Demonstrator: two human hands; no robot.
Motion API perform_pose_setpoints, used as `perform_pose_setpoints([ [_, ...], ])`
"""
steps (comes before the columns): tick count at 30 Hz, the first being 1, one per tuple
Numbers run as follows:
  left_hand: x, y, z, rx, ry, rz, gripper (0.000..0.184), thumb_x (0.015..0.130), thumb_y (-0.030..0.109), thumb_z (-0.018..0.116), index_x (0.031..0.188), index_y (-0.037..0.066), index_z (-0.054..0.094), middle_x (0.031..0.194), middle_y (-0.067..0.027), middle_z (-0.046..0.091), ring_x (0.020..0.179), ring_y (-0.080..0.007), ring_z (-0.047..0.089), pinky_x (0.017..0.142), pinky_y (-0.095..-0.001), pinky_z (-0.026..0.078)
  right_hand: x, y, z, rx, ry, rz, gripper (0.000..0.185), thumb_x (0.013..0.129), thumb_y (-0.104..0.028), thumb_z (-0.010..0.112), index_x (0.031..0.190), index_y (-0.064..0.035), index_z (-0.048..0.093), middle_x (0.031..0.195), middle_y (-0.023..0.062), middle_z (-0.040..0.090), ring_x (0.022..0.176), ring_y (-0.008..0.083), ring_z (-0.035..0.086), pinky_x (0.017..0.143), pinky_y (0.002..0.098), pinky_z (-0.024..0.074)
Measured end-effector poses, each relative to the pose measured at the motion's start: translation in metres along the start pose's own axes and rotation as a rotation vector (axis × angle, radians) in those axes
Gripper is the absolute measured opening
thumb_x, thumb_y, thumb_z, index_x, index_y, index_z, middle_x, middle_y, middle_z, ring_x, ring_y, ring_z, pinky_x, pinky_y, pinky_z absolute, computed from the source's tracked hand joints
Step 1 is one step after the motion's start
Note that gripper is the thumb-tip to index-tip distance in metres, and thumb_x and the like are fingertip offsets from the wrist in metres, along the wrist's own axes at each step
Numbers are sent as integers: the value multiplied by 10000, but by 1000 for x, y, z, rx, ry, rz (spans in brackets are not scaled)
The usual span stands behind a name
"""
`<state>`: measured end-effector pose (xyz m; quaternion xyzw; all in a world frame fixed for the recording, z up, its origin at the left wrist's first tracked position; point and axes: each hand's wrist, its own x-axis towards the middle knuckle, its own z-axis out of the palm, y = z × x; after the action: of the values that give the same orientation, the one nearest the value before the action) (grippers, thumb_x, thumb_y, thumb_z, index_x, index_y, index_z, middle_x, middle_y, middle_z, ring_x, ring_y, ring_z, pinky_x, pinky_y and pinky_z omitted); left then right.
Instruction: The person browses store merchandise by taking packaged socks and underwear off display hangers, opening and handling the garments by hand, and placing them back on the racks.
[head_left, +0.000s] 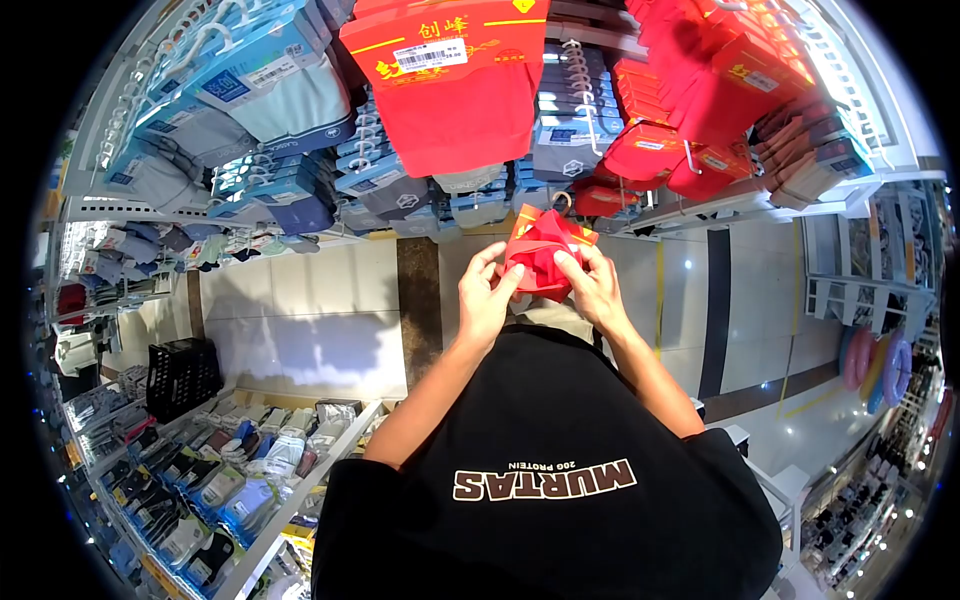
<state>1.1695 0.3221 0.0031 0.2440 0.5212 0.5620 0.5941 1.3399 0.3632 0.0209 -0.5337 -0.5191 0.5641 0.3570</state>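
A small red folded garment [542, 253] with a red and gold card and a dark hanger hook is held up in front of my chest. My left hand [486, 297] pinches its left edge between thumb and fingers. On the other side my right hand [596, 288] grips the right edge, its thumb pressed on the cloth. The fabric between my thumbs looks bunched and partly pulled apart. Just above hangs a larger red garment pack [455, 125] with a gold-printed header and a white barcode label. Neither hand touches that pack.
Blue packs [270, 90] of grey garments hang on hooks at upper left, and more red packs [740, 80] at upper right. A bin of packaged socks [220, 480] is at lower left, near a black basket [183, 380]. Swim rings [895, 370] stand at right.
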Motion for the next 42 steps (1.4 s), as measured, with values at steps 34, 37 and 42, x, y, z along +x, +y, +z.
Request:
perform_pose_setpoints([
  [34, 12, -12, -12, 17, -182, -305, 164, 978, 197, 555, 1008, 36, 575, 888, -77, 629, 726, -128, 611, 653, -242, 483, 12, 6, -79, 105, 302, -283, 287, 931, -63, 596, 1209, 4, 612, 1178, 84, 621, 1089, 156, 570, 972, 293, 442],
  [37, 8, -14, -15, 47, -190, -351, 167, 976, 196, 555, 1008, 33, 578, 894, -79, 632, 727, -128, 609, 658, -242, 485, 11, -19, -105, 116, 405, -387, 647, 886, 31, 547, 1475, -70, 300, 1221, 128, 586, 1136, 195, 567, 988, 323, 456],
  [42, 8, -20, -18, 114, -228, -362, 157, 980, 198, 545, 1008, 46, 577, 899, -79, 632, 749, -144, 620, 682, -262, 499, 17, -25, -160, 125, 464, -382, 555, 836, 20, 581, 1359, -19, 403, 1173, 131, 596, 1080, 203, 592, 970, 334, 471],
])
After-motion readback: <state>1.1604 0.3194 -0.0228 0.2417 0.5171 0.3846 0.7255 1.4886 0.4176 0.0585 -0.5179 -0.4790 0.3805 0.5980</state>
